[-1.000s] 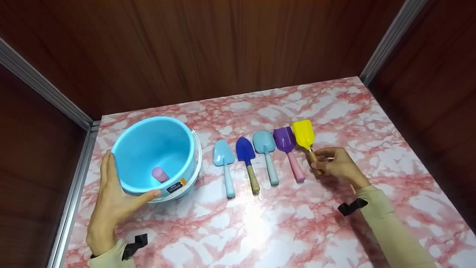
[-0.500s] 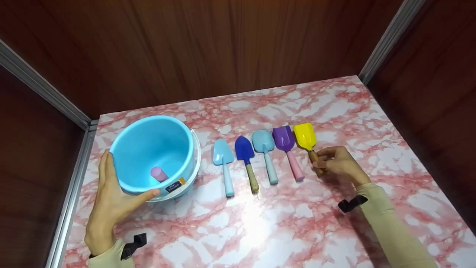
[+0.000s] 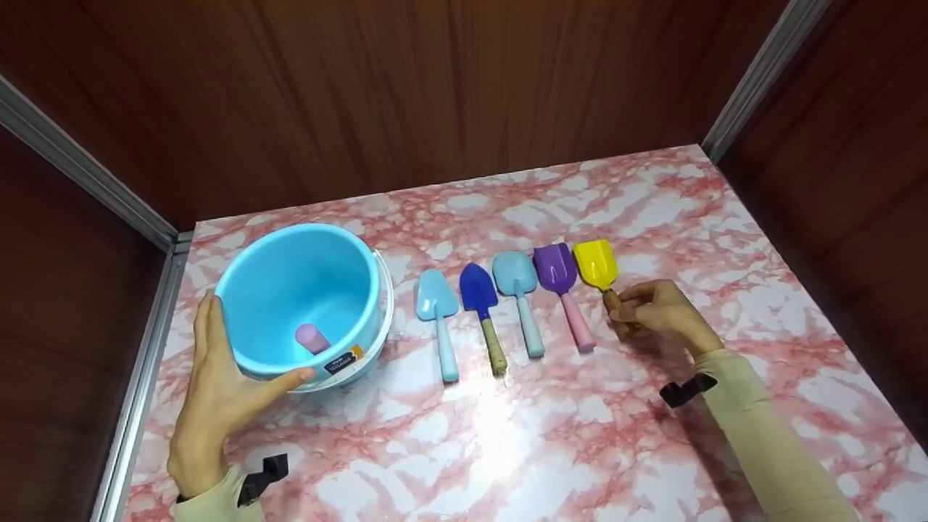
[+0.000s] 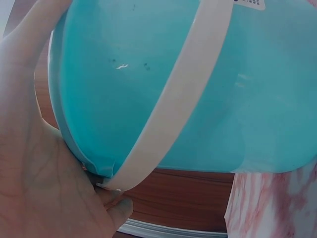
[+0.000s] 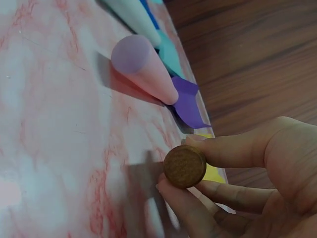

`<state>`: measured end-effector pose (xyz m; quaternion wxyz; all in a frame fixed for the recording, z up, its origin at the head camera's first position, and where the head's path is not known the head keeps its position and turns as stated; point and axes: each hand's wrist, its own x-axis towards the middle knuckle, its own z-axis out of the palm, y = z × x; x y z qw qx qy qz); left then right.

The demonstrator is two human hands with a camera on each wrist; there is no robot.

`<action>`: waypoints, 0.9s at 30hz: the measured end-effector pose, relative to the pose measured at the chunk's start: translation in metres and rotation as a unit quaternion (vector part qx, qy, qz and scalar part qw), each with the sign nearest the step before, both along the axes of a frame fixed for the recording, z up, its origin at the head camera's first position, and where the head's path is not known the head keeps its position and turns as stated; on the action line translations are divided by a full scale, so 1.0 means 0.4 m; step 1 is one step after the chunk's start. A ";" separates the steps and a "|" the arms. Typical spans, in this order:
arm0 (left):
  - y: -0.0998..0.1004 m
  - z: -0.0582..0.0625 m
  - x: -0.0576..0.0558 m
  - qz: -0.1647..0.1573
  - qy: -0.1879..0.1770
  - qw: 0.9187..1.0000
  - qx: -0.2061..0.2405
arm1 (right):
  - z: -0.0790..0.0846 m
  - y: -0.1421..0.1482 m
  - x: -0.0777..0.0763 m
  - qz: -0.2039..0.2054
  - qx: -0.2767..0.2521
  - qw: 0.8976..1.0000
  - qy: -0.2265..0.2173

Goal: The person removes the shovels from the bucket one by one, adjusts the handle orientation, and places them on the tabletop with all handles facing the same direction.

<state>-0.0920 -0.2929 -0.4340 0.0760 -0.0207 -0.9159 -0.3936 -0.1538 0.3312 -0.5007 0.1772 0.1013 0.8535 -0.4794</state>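
Note:
A light blue bucket (image 3: 301,290) with a white handle (image 3: 388,304) stands at left in the head view. My left hand (image 3: 214,406) rests against its outside, fingers straight along the left rim and thumb across the front; the left wrist view shows bucket wall and handle close up. Inside the bucket is a short lilac cylinder (image 3: 310,338). My right hand (image 3: 663,315) pinches the wooden handle of a yellow toy shovel (image 3: 596,264) between thumb and fingers. In the right wrist view the handle's round end (image 5: 184,166) faces the camera.
Between bucket and right hand lie a light blue trowel (image 3: 437,297), a dark blue trowel (image 3: 478,290), a pale blue shovel (image 3: 515,275) and a purple shovel (image 3: 556,268) with pink handle. The marbled table (image 3: 406,449) is bounded by dark wooden panels (image 3: 435,94).
The yellow shovel has shifted slightly toward me, its blade now just right of the purple one. My right hand still pinches its handle; the left hand and bucket stay in place.

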 end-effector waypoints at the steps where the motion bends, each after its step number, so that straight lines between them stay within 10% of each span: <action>1: 0.000 0.000 0.000 0.000 -0.001 1.000 -0.001 | 0.000 0.000 0.001 0.002 -0.003 1.000 0.004; 27: 0.001 0.003 0.001 -0.001 0.005 1.000 0.003 | 0.010 -0.009 0.011 0.015 0.061 0.996 0.062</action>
